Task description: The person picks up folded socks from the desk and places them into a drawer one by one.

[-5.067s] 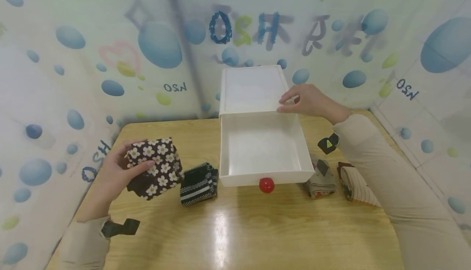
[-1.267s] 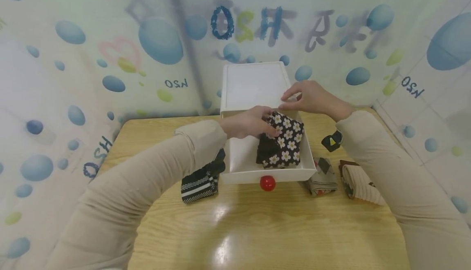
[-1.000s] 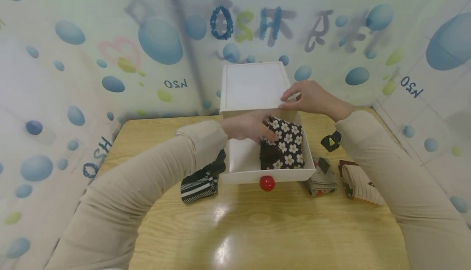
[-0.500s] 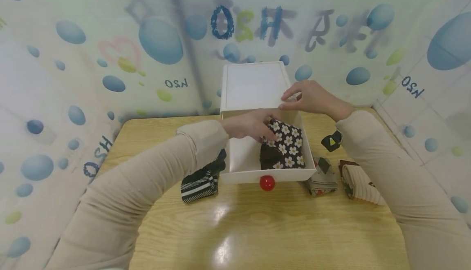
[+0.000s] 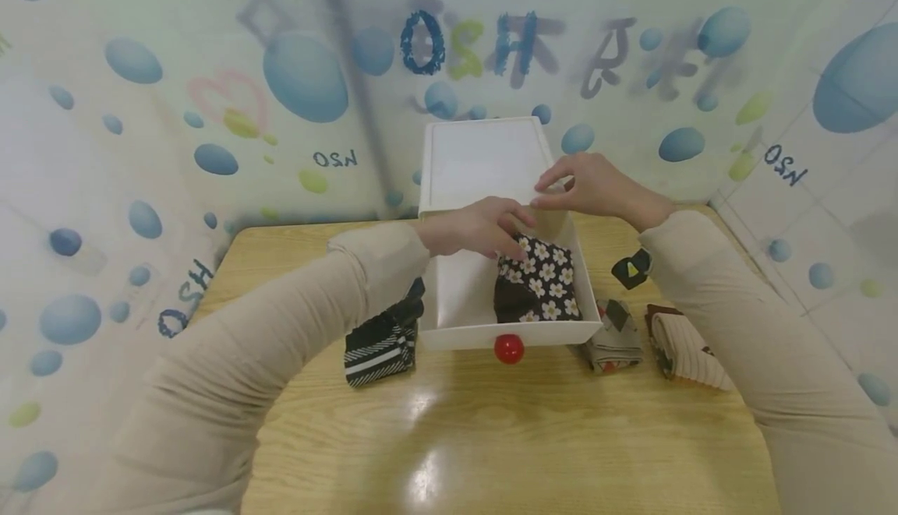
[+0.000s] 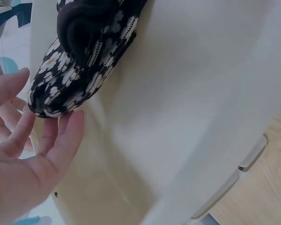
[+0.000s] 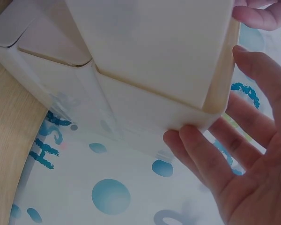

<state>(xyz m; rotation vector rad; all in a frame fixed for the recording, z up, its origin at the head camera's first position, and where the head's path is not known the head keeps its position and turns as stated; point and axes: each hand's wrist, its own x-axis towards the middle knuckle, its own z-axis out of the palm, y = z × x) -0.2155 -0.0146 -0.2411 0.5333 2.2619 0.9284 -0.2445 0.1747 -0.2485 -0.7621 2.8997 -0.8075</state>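
A wooden table [image 5: 533, 437] carries a white drawer unit [image 5: 484, 160] set against the patterned backdrop, with its drawer [image 5: 463, 297] pulled out toward the person and fronted by a red knob [image 5: 508, 349]. Inside the drawer, on its right side, lies 1 folded dark cloth printed with white flowers [image 5: 539, 291] (the left wrist view shows it resting against the drawer's inner wall [image 6: 84, 51]). The left hand [image 5: 477, 228] reaches over the drawer's back portion; its fingers [image 6: 61, 140] are straight and slightly spread, the tips touching the near end of the flowered cloth without gripping it. The right hand [image 5: 596, 185] rests on the front right corner of the drawer unit's top, fingers [image 7: 210, 154] extended and relaxed against the casing, thumb above the edge, holding nothing else. On the table left of the drawer sits 1 black bundle with white stripes [image 5: 382, 341], just beside the drawer wall. Right of the drawer lie 2 more folded pieces: a grey one with a diamond pattern [image 5: 613, 341], close to the drawer's front corner, and a beige ribbed one [image 5: 684, 351] near it, partly under the right sleeve.
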